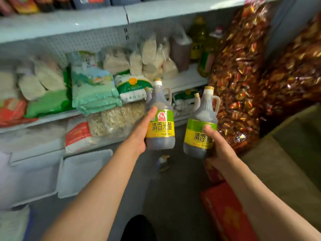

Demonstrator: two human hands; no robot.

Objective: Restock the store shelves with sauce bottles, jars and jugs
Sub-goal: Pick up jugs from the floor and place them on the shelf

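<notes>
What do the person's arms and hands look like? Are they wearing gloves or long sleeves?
No gloves and no long sleeves. The left hand and the right hand are bare, and both forearms are uncovered as far as the picture shows. No watch, ring or bracelet is visible.

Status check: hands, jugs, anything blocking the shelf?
Left hand grips left vinegar jug; right hand grips right vinegar jug. Both held upright, unshelved. Shelf crowded with bagged goods.

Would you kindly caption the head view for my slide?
Left hand and right hand each grip a vinegar jug before stocked shelves.
</notes>
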